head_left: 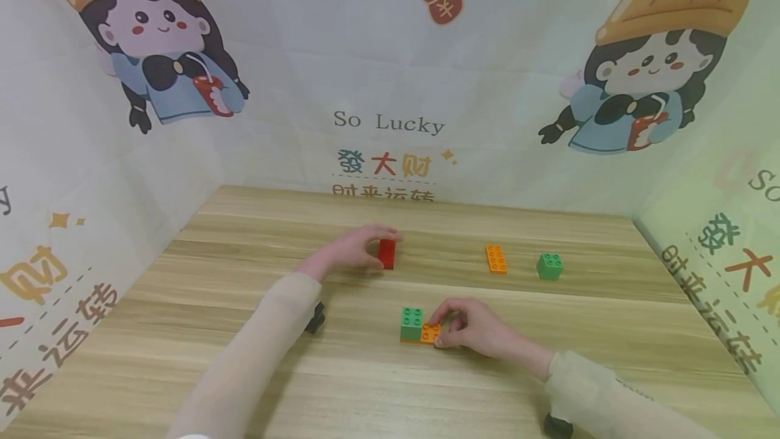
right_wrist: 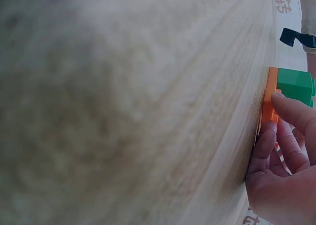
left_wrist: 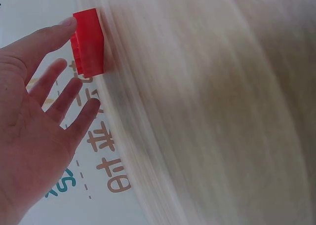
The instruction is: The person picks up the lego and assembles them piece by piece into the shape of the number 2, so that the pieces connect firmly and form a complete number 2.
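Note:
A red building brick (head_left: pixel 386 255) sits on the wooden table, studs facing the back. My left hand (head_left: pixel 356 246) reaches around it, thumb on the near side and fingers spread beyond. In the left wrist view the thumb tip is right at the end of the red brick (left_wrist: pixel 90 45), while the other fingers stay extended. Nearer the front lies a flat orange brick (head_left: pixel 430 334) with a green brick (head_left: pixel 411 324) stacked on its left half. My right hand (head_left: pixel 478 329) pinches the orange brick's right end with thumb and fingers; some fingertips are hidden.
Toward the back right lie a second flat orange brick (head_left: pixel 496 259) and another green brick (head_left: pixel 550 267). Printed cloth (head_left: pixel 390 73) hangs behind the table (head_left: pixel 341 385) and along both sides. A black wrist-strap part (head_left: pixel 315 318) shows beside the left sleeve (head_left: pixel 256 351).

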Demonstrator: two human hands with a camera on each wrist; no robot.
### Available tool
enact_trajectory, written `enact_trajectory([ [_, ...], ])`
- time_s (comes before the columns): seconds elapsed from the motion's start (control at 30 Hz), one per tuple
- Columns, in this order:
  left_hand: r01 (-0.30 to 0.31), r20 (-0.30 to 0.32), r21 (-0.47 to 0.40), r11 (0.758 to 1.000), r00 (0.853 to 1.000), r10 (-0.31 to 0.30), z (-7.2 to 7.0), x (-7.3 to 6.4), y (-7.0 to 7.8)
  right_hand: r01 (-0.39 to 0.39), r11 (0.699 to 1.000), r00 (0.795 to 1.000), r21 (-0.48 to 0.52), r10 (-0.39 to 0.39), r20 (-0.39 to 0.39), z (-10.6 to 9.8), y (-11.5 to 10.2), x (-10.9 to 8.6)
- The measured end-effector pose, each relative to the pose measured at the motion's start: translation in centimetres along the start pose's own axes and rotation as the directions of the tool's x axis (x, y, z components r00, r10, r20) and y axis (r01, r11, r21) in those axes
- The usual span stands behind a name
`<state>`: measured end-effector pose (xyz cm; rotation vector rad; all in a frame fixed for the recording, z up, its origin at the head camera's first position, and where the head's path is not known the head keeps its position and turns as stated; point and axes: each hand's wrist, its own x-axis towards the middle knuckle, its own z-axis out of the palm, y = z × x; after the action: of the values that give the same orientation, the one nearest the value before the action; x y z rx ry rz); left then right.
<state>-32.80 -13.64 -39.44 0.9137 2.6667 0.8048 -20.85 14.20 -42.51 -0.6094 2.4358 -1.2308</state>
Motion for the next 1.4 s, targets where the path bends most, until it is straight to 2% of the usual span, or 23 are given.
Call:
enact_trajectory([
  [0.47,-0.005,0.053,0.052,0.999,0.999,0.002,0.2,0.1,-0.7,-0.002,1.000,1.000,0.013,0.001,0.004,0.1,0.1,0.0],
  [0.8,0.041,0.021,0.017,0.999,0.999,-0.041,0.0,-0.2,-1.6,0.005,1.000,1.000,0.010,-0.005,0.001,0.1,0.0,0.0],
  [1.13,0.025,0.010,0.043,0.999,1.000,-0.025,-0.5,-1.3,-1.2,0.013,1.000,1.000,-0.002,-0.013,-0.007,0.1,0.1,-0.1],
  [1.4,0.051,0.035,0.039,0.998,0.998,-0.052,-0.5,-1.6,-1.3,0.017,1.000,1.000,0.007,-0.017,-0.003,0.0,0.0,-0.2],
])
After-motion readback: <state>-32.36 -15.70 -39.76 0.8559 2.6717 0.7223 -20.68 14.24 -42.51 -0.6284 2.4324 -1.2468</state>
